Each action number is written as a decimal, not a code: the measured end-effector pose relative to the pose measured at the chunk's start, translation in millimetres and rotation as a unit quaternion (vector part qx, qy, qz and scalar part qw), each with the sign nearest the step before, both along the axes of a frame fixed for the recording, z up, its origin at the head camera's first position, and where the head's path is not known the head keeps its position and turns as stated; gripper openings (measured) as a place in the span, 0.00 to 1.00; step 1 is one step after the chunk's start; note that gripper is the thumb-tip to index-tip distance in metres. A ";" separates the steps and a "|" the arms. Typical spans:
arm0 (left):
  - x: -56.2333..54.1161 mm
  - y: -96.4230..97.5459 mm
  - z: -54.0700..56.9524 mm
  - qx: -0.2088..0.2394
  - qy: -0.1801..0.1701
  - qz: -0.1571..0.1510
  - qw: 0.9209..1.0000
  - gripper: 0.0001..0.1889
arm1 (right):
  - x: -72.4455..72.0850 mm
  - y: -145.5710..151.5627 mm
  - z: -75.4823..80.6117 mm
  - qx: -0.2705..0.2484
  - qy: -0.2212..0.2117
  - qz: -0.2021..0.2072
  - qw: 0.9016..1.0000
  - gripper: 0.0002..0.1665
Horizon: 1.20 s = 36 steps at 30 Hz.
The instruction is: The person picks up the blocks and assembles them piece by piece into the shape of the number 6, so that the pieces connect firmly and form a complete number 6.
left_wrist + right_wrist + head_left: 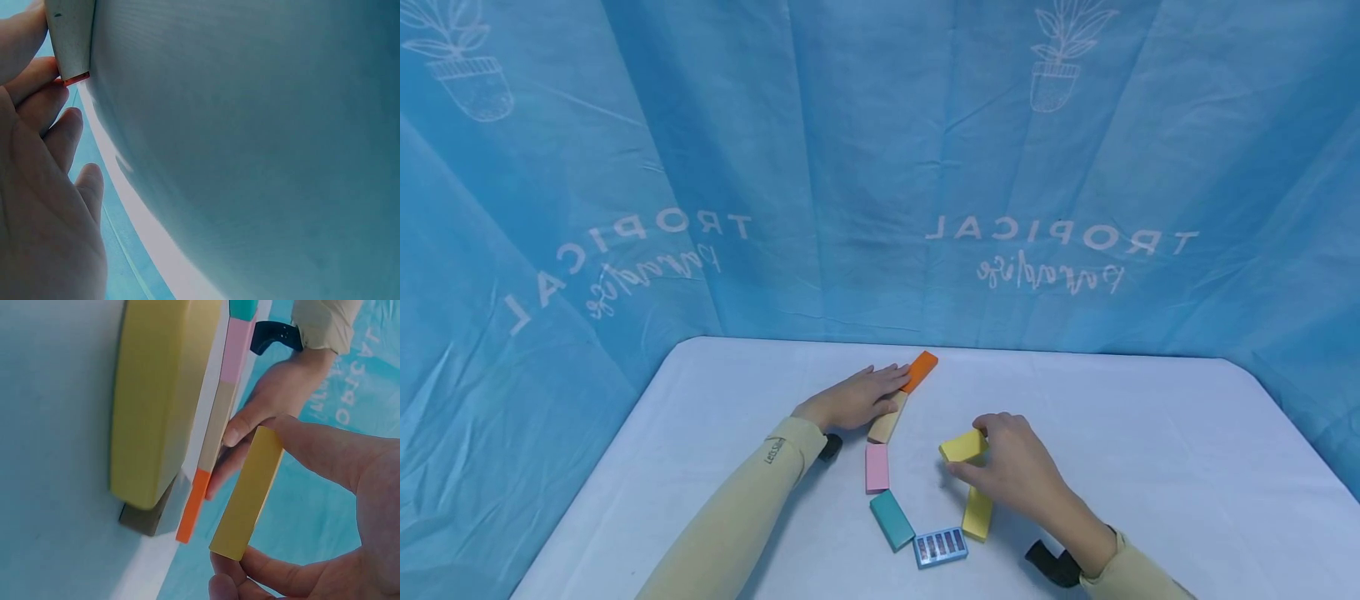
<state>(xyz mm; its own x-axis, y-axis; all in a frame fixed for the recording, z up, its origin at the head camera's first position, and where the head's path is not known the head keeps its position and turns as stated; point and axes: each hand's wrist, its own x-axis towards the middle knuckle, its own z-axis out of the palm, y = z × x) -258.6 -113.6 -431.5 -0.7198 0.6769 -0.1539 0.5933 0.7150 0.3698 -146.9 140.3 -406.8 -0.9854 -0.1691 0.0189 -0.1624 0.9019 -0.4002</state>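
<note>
My right hand pinches a yellow block between thumb and fingertips. The right wrist view shows that yellow block gripped by its two ends. Below it, a second yellow block lies on the table beside a light blue block with a row of dark markings. With fingers stretched out, my left hand rests at a bare wooden block and an orange block. In the left wrist view its fingertips are right at the wooden block.
A pink block and a teal block join the curved row between the wooden and light blue blocks. All lie on a white-covered table. A blue printed curtain hangs behind and at the sides.
</note>
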 end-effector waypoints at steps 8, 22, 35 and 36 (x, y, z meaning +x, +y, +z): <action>-1.0 0.8 -1.1 -0.007 0.002 0.005 1.000 0.31 | -5.0 -16.0 -1.1 0.017 0.005 0.021 1.000 0.40; -1.4 1.5 -2.2 -0.008 0.002 0.010 1.000 0.31 | -14.2 -39.6 -2.8 0.039 0.000 0.048 0.998 0.41; 0.2 2.1 1.2 -0.005 -0.004 0.009 1.000 0.31 | -21.8 -54.9 -2.2 0.066 -0.009 0.071 0.995 0.39; 0.3 2.1 1.5 -0.004 -0.004 0.009 1.000 0.31 | -22.2 -55.7 -1.8 0.068 -0.009 0.073 0.995 0.39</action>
<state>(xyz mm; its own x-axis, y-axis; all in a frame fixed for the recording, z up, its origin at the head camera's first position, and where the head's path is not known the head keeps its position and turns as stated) -258.3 -111.5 -430.0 -0.7305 0.6627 -0.1646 0.5777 0.7284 0.3683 -169.1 84.6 -408.6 -0.9504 -0.3095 -0.0322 -0.2887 0.9158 -0.2793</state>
